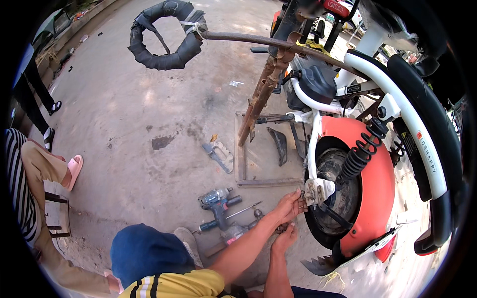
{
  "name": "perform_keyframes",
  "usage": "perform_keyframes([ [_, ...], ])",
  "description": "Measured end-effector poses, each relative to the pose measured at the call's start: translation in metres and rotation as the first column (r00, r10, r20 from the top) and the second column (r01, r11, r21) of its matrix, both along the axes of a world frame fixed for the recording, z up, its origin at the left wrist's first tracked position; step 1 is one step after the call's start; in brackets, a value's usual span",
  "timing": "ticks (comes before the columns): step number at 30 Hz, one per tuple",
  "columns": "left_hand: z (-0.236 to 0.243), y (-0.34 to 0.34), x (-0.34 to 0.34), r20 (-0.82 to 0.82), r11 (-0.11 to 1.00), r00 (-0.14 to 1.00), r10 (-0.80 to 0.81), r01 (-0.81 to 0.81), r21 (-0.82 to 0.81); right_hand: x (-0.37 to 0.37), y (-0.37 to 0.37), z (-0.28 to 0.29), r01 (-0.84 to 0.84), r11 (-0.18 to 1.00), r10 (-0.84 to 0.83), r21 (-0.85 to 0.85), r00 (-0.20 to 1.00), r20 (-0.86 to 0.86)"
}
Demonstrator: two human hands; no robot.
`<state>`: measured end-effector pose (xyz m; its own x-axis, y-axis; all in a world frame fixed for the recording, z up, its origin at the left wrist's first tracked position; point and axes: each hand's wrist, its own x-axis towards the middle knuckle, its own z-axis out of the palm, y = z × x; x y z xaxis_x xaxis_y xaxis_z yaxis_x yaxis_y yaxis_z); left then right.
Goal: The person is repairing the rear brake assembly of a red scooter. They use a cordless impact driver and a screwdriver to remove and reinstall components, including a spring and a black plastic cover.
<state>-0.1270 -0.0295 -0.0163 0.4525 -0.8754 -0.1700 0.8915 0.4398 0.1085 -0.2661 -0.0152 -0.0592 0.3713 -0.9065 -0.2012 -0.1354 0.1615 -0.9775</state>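
My left hand [289, 207] reaches up to a white metal bracket [324, 188] on the scooter's rear frame. Its fingers close on a small dirty metal fitting [310, 194] at the bracket's end. Just below, my right hand [284, 237] is closed, its fingertips around a small dark piece that I cannot make out. Behind the bracket, an orange-red fender [376, 181] curves around a dusty dark hollow. A black coil shock absorber [361, 154] slants across the fender. The white-framed scooter [422, 139] stands on the right.
On the ground left of my hands lie a cordless impact wrench [214, 204], a screwdriver [244, 209] and a hammer [233, 235]. Beyond them are a rectangular metal frame [271, 183] and a black curved part [278, 146]. A rusty stand [256, 104] rises beside the scooter. A seated person [37, 188] is at left.
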Motion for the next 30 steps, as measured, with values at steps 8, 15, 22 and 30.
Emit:
perform_keyframes([
  [8, 0.004, -0.007, -0.014, 0.088, 0.961, 0.970, 0.225, -0.236, 0.141, -0.011, 0.009, 0.005, -0.004, 0.999, 0.008, 0.043, 0.996, -0.093],
  [15, 0.014, -0.028, -0.037, 0.270, 0.820, 0.866, 0.421, -0.491, 0.295, -0.051, 0.007, 0.004, 0.093, 0.995, -0.084, 0.045, 0.981, -0.176],
  [22, 0.009, -0.031, -0.034, 0.517, 0.665, 0.769, 0.376, -0.612, 0.428, -0.059, 0.000, 0.014, -0.185, 0.979, 0.110, -0.083, 0.828, -0.550],
  [30, 0.033, -0.009, -0.031, 0.671, 0.520, 0.733, 0.114, -0.619, 0.588, -0.043, 0.058, 0.027, -0.722, 0.622, 0.373, -0.303, 0.614, -0.695],
])
